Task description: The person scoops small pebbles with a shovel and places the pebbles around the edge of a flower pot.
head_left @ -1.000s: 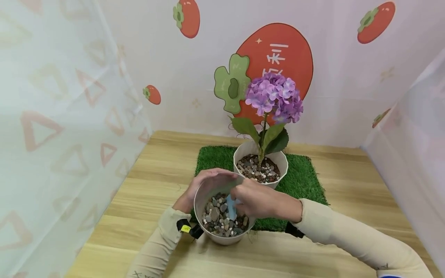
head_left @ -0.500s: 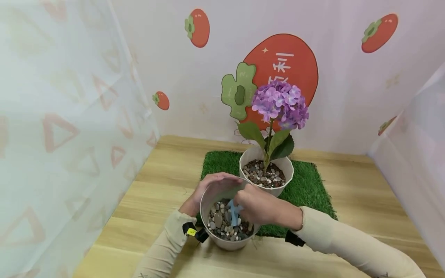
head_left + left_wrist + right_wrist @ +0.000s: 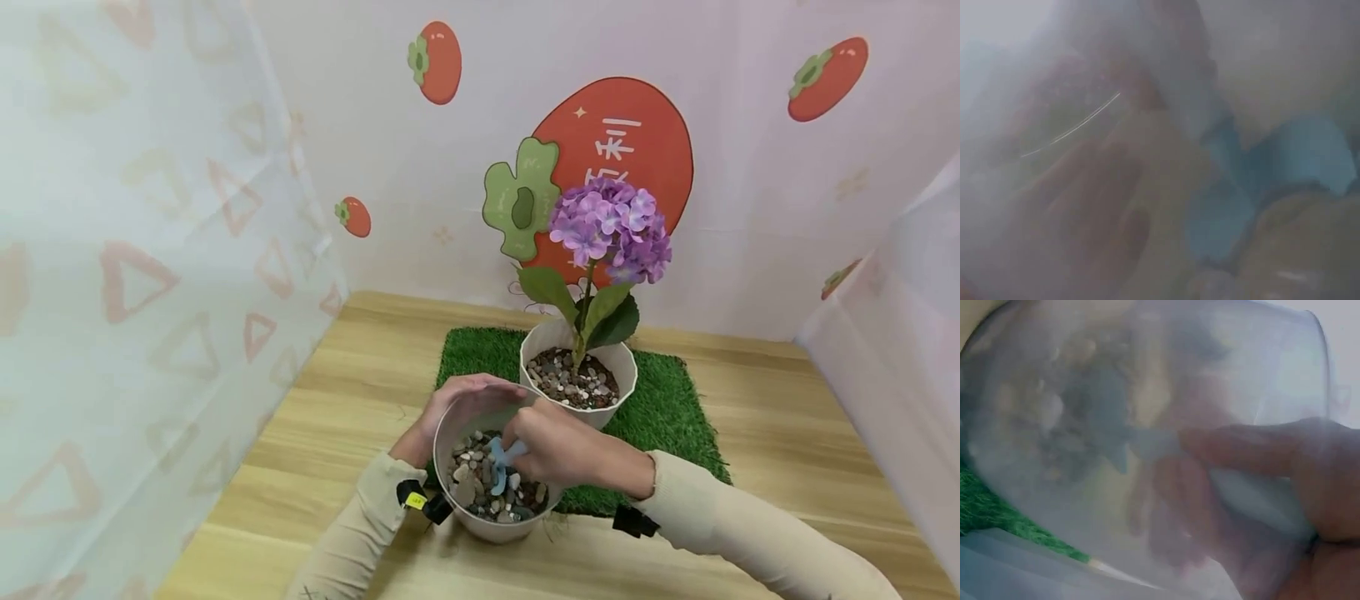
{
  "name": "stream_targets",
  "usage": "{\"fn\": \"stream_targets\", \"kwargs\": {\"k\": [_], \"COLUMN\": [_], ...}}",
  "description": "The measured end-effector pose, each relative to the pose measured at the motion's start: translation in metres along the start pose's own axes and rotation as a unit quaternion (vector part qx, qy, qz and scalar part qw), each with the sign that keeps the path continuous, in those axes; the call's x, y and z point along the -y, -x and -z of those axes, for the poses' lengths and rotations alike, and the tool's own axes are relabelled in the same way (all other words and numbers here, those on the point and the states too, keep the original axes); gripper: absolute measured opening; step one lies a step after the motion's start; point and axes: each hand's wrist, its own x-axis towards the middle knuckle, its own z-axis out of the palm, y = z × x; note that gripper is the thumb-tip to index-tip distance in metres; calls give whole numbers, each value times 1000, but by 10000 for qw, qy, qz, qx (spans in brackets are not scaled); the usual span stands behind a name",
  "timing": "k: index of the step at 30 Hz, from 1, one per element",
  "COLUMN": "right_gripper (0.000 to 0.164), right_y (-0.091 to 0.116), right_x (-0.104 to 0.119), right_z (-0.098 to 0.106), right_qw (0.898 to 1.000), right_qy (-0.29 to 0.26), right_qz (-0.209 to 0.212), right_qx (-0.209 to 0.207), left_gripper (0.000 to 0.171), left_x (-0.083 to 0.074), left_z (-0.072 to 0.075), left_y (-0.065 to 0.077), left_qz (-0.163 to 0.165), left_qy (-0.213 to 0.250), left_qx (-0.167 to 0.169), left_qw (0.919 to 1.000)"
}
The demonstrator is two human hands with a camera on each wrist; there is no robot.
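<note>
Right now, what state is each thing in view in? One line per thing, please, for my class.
Left hand: holding the pale container
Right hand: gripping the blue tool
Pale container: open-topped, part-filled with stones
Blue tool: head down at the stones
Flower pot: upright on the green mat
Purple flower: upright, in bloom
Green mat: laid flat on the table

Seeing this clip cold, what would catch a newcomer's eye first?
Most likely the purple flower head, rising from a white pot on green turf, in front of a big red fruit print on the backdrop. Next, nearer the camera, comes the translucent tub of pebbles, held by the left hand, with the right hand gripping a blue tool inside it.
</note>
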Motion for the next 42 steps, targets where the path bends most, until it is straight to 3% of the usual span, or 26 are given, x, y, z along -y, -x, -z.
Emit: {"fn": "stream_targets", "kwargs": {"k": [4, 12, 16, 25, 33, 42], "right_gripper": [5, 13, 15, 12, 13, 14], "right_y": [2, 14, 19, 32, 40, 48], "right_x": [-1, 0, 0, 0, 0, -4], "right_z": [-2, -3, -3, -1, -2, -4], "right_qw": [9997, 9945, 9944, 9923, 9873, 9822], "right_qy": [-213, -974, -971, -1031, -1319, -1275], "right_qz": [-102, -349, -320, -321, -353, -75], "right_qx": [-67, -132, -276, -612, -816, -1378], "left_gripper": [52, 51, 49, 49, 47, 48], "left_x": [1, 0, -2, -8, -9, -6], "left_z": [-1, -3, -5, -5, -9, -6], "left_y": [0, 0, -1, -6, -2, 2], "left_qz": [208, 233, 156, -54, 179, 230], "left_qy": [52, -5, 12, -134, -287, -450], "left_qx": [-37, -48, -109, 88, -269, -256], "left_qw": [9998, 9997, 9998, 9999, 9991, 9984]}}
